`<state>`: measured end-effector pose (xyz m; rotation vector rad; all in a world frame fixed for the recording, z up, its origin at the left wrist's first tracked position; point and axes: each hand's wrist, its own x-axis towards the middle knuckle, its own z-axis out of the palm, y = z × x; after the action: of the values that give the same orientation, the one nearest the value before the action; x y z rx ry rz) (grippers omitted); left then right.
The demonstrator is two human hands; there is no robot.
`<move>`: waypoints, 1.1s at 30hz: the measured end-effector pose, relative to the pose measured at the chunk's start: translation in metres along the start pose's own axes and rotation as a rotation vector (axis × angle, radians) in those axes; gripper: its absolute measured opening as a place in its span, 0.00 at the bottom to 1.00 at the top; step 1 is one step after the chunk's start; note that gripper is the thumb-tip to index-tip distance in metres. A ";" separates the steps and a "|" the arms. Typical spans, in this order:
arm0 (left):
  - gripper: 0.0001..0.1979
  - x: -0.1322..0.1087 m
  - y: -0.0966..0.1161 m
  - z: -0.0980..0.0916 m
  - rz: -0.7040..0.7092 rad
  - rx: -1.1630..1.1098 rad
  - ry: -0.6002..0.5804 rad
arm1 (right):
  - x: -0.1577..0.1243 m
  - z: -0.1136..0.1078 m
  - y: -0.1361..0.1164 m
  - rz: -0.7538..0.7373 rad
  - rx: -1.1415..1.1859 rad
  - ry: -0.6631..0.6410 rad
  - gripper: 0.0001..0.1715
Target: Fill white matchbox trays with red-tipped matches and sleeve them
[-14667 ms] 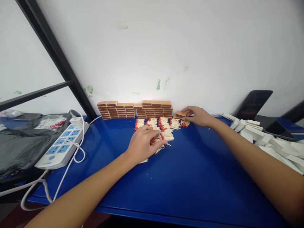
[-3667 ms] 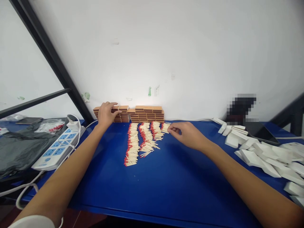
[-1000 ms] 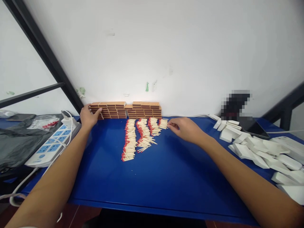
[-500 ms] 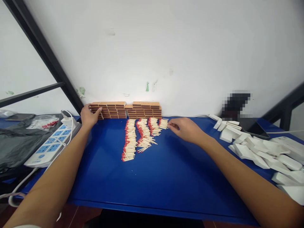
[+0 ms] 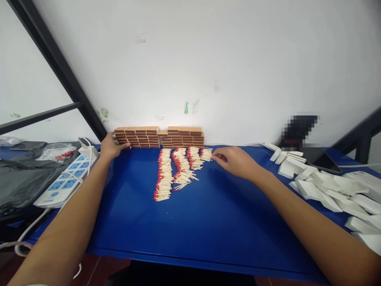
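Observation:
My left hand (image 5: 110, 147) is at the left end of a stack of matchboxes (image 5: 138, 138), thumb against the front of the lower boxes and fingers curled around the end. A second stack of matchboxes (image 5: 182, 140) adjoins it on the right, with an uneven top. In front lie several rows of loose wooden matches (image 5: 164, 174) with red heads pointing left. My right hand (image 5: 230, 159) is at the plain ends of the shortest row of matches (image 5: 206, 154), thumb and fingers pinched together. Whatever lies between those fingertips is too small to make out.
White small box trays (image 5: 318, 184) lie heaped on the right of the blue table (image 5: 196, 222). A dark phone-like slab (image 5: 324, 162) is behind them. At left are a power strip (image 5: 67, 178) with cables and a black plastic bag (image 5: 20, 178). A white wall backs everything.
My left thumb has slid down the front of the matchbox stack. My right hand stays pinched beside the short match row, with little visible movement. The whole view has shifted slightly.

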<state>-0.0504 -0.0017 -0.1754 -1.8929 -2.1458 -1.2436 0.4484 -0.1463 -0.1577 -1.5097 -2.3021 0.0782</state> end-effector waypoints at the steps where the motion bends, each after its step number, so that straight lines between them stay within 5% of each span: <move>1: 0.38 0.000 0.000 -0.001 -0.020 0.010 -0.010 | 0.000 0.000 0.000 -0.001 -0.003 -0.001 0.13; 5: 0.26 0.002 0.000 -0.005 -0.055 0.023 -0.056 | 0.000 -0.001 -0.001 -0.008 -0.026 -0.003 0.13; 14: 0.22 -0.003 0.009 -0.006 -0.057 0.044 -0.074 | 0.000 0.001 0.001 -0.008 -0.062 -0.026 0.14; 26: 0.33 0.001 0.004 -0.012 -0.048 0.118 -0.205 | 0.000 0.001 0.003 -0.002 -0.090 -0.038 0.15; 33: 0.27 0.001 0.002 -0.010 -0.071 0.156 -0.185 | 0.000 0.001 0.002 -0.003 -0.098 -0.042 0.15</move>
<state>-0.0538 -0.0067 -0.1667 -1.9508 -2.3412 -0.9109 0.4496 -0.1459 -0.1589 -1.5659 -2.3731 -0.0041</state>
